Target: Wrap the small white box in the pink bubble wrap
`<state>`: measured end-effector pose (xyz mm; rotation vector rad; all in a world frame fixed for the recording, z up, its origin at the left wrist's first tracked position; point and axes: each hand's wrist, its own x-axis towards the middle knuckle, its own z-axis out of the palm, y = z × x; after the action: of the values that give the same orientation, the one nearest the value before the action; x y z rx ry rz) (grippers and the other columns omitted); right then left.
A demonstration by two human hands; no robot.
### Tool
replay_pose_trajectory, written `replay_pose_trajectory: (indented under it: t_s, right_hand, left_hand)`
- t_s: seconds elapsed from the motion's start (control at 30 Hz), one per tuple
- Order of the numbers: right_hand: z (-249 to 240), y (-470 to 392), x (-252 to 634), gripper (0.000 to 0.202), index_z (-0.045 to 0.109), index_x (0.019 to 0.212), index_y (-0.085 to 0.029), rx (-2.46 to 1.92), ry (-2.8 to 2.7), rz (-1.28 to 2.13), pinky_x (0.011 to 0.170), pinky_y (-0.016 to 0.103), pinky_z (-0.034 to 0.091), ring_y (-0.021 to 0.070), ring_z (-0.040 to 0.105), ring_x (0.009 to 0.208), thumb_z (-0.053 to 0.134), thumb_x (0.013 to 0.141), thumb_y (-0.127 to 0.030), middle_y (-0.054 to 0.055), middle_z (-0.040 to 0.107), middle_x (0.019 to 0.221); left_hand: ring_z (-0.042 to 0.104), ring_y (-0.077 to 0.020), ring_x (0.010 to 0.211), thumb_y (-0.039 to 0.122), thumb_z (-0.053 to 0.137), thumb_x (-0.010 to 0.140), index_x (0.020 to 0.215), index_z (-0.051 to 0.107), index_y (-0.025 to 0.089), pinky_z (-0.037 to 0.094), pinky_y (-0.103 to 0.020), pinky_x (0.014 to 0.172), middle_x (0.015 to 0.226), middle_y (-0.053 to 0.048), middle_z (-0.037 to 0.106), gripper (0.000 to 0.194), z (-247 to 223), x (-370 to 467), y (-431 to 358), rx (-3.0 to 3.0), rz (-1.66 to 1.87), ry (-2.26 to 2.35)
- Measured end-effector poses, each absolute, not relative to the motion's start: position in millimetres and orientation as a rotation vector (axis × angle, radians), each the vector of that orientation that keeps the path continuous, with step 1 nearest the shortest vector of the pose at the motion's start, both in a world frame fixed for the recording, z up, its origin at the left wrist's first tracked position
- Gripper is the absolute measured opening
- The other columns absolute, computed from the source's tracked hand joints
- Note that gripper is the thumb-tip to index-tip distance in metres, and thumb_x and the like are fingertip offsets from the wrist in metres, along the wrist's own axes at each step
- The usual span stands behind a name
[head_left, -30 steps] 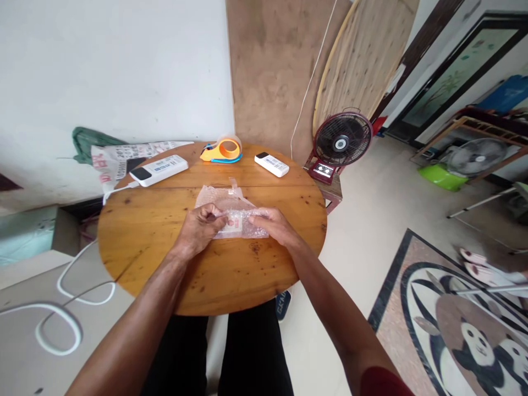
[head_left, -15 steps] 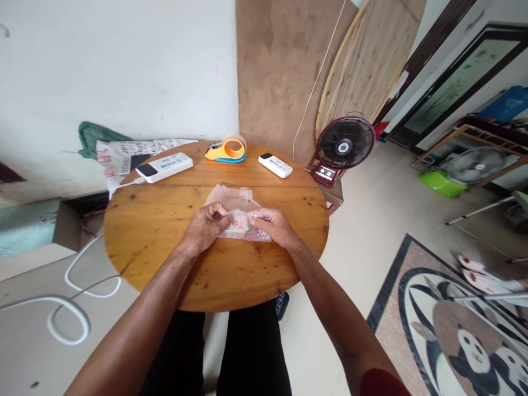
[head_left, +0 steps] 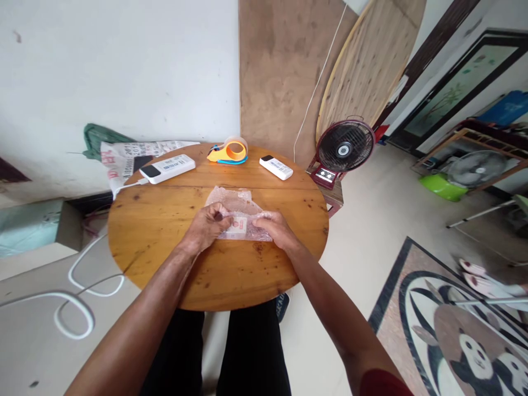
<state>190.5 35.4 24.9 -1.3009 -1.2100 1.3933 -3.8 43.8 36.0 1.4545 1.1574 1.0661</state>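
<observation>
A sheet of clear bubble wrap lies on the round wooden table in front of me. Under its near part shows a small pale, flat item with red print; its kind I cannot make out. At the wrap's left side my left hand pinches the film between thumb and fingers. My right hand grips the wrap's right side, thumb pressed on top. Both hands rest low over the tabletop, a small gap apart.
Toward the back stand an orange and blue tape dispenser and two white devices with black ends, one on the left with a cable, one on the right. A dark red fan stands right of the table.
The near part of the bubble wrap is drawn flatter, and the red-printed item shows more clearly. My right hand has shifted slightly right. The view has moved a little.
</observation>
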Motion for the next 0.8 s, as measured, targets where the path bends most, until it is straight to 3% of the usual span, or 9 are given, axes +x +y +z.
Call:
replay_pose_trajectory:
  t_s: [0.13, 0.27, 0.57, 0.8]
  right_hand:
    - [23.0, 36.2, 190.3, 0.016, 0.063, 0.065, -0.016, -1.440, -1.347, 1.220, 0.053, 0.022, 0.041, 0.0104, 0.053, 0.055, 0.064, 0.067, -0.031, -0.003, 0.060, 0.059]
    - [23.9, 35.3, 192.9, 0.017, 0.065, 0.073, -0.017, -1.544, -1.518, 0.961, 0.054, 0.022, 0.038, 0.0119, 0.054, 0.061, 0.061, 0.070, -0.033, -0.002, 0.061, 0.065]
    - [29.8, 31.8, 191.5, 0.020, 0.054, 0.063, -0.019, -1.747, -1.789, 0.477, 0.056, 0.023, 0.030, 0.0111, 0.046, 0.060, 0.062, 0.074, -0.034, -0.003, 0.053, 0.062]
    - [21.3, 31.7, 195.8, 0.009, 0.059, 0.083, -0.021, -1.657, -1.825, 0.440, 0.063, 0.022, 0.036, 0.0120, 0.052, 0.068, 0.062, 0.076, -0.027, -0.003, 0.061, 0.076]
  left_hand:
    - [0.047, -0.0091, 0.057, 0.039, 0.072, 0.062, 0.077, 0.055, 0.018, 0.036, -0.021, 0.052, 0.066, 0.003, 0.055, 0.031, 32.7, -5.6, 47.5, 1.453, 1.073, 1.115]
    - [0.048, -0.0094, 0.058, 0.042, 0.070, 0.064, 0.090, 0.058, 0.017, 0.037, -0.022, 0.053, 0.071, 0.002, 0.057, 0.038, 30.0, -6.2, 48.4, 1.433, 1.037, 1.112]
    - [0.046, -0.0084, 0.055, 0.046, 0.073, 0.062, 0.086, 0.059, 0.016, 0.036, -0.021, 0.051, 0.068, 0.002, 0.058, 0.041, 36.4, -3.6, 45.7, 1.418, 1.017, 1.144]
    - [0.049, -0.0094, 0.055, 0.051, 0.074, 0.061, 0.088, 0.061, 0.015, 0.037, -0.021, 0.049, 0.072, 0.000, 0.063, 0.047, 35.8, -1.5, 44.9, 1.406, 1.003, 1.153]
